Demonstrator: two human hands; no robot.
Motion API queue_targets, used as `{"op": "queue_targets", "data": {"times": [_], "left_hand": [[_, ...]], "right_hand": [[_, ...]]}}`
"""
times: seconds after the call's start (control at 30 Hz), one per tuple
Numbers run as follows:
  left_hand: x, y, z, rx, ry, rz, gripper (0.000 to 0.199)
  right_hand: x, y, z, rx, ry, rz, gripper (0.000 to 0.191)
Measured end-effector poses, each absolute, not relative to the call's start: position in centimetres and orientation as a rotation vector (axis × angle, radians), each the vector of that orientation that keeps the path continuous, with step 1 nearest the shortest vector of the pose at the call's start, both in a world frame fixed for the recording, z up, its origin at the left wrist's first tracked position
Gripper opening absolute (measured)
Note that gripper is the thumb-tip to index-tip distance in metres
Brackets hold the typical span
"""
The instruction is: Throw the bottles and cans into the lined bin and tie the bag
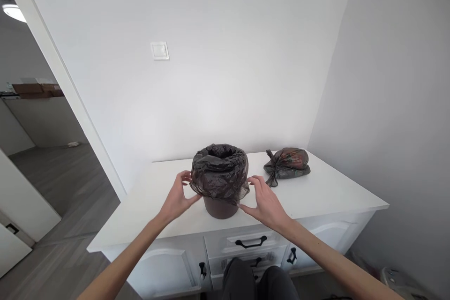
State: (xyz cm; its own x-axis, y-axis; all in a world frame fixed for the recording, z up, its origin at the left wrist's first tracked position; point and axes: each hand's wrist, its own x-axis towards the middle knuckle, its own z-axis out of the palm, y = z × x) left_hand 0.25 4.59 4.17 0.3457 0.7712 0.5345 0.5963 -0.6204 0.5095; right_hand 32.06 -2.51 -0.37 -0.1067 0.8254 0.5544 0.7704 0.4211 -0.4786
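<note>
A brown bin [221, 208] stands upright near the front edge of a white countertop. Over its mouth hangs a dark, thin garbage bag [221, 178], its rim folded down outside and its middle sunk inward. My left hand [178, 197] is at the bag's left side, fingers and thumb curved round the loose edge. On the other side, my right hand [264, 200] has its fingertips and thumb at the hanging hem, which flares out there. Some fingertips are hidden behind the bag. To the right lies a knotted dark plastic bag [288, 164] with reddish contents showing through.
The white countertop [326, 192] sits on a cabinet with black-handled drawers [251, 242] and doors. A grey wall rises behind, bearing a light switch [160, 51]. To the left is a doorway into another room, with cardboard boxes [33, 90] beyond.
</note>
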Motion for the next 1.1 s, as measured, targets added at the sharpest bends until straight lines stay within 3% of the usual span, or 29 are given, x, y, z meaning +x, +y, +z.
{"op": "queue_targets", "data": {"times": [0.07,0.1,0.17,0.33,0.5,0.63,0.77,0.9,1.1], "left_hand": [[1.0,4.3,4.6,2.559,1.236,1.035,0.030],[1.2,4.1,4.7,2.651,1.236,0.957,0.017],[1.2,3.9,4.6,2.800,1.240,0.824,0.005],[-0.2,3.4,2.4,2.922,1.270,0.673,0.006],[-1.5,3.4,-0.7,2.933,1.296,0.615,0.004],[-3.1,3.5,-3.5,2.817,1.347,0.649,0.029],[-5.1,3.9,-6.2,2.475,1.423,0.780,0.037],[-6.0,4.5,-7.9,2.230,1.537,0.902,0.035],[-6.2,4.6,-8.0,2.219,1.504,0.888,0.034]], "right_hand": [[30.3,-3.4,0.6,-1.381,-1.965,-0.195,0.021],[29.6,-3.6,0.9,-1.395,-2.007,-0.307,0.010],[28.5,-3.7,1.2,-1.417,-2.088,-0.462,0.019],[29.3,-3.5,-0.9,-1.492,-2.348,-0.463,0.019],[30.5,-4.7,-1.6,-1.599,-2.606,-0.187,0.016],[30.4,-6.1,2.7,-1.334,-2.417,0.112,0.026],[30.0,-5.5,6.1,-1.317,-2.165,-0.209,0.027],[29.1,-2.8,4.5,-1.571,-2.237,-0.572,0.037],[27.8,-1.4,1.5,-1.615,-2.434,-0.519,0.037]]}}
